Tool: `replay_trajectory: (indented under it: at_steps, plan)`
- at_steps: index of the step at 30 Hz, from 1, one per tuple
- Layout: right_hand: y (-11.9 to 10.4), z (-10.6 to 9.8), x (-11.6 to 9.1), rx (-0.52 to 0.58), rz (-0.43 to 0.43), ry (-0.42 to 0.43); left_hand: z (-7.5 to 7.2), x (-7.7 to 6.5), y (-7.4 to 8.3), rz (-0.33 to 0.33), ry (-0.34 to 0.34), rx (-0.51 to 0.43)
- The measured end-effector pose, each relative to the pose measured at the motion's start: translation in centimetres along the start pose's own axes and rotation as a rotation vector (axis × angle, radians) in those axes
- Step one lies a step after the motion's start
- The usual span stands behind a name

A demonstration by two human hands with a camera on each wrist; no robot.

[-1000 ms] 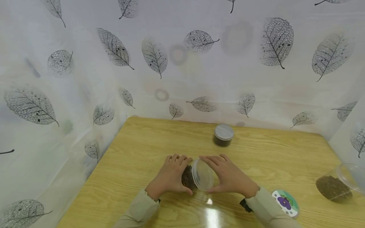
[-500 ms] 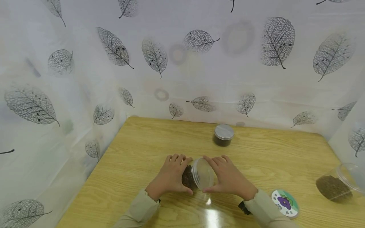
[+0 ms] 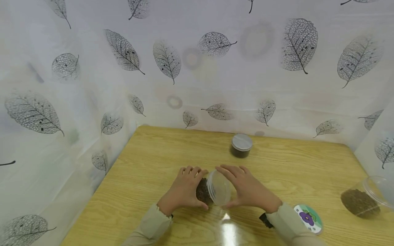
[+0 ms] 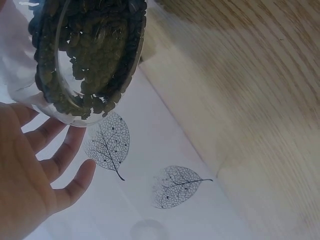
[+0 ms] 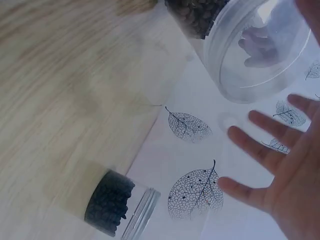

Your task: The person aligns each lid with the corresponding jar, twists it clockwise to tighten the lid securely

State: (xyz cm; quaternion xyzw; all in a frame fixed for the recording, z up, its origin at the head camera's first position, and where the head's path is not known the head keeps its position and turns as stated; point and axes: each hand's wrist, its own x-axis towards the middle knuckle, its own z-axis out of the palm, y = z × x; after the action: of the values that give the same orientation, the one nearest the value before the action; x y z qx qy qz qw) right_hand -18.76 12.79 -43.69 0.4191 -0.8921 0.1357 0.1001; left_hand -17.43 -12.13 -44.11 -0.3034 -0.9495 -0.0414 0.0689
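Jar tilts, held in my left hand, nearer me than the silver-lidded container in the head view; my right hand is at the jar's translucent end. Left wrist: fingers meet its base edge; a weak hold could drop it. Right wrist: fingers spread, seemingly not gripping; if unsealed, jostling could spill dark pieces.
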Motion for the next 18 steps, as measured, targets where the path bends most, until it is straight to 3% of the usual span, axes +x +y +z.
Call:
replay_trajectory:
  at_steps: [3,7,18]
  plan:
    - [0.16,-0.23,0.3,0.012,-0.077,0.011,-0.01,0.01,-0.04,-0.003,-0.011,0.005]
    - [0.15,-0.29,0.47,-0.004,-0.116,-0.014,-0.04,0.02,-0.06,-0.004,-0.017,0.005]
    - [0.08,-0.14,0.32,0.025,-0.08,-0.023,-0.01,-0.02,-0.08,-0.003,-0.015,0.003]
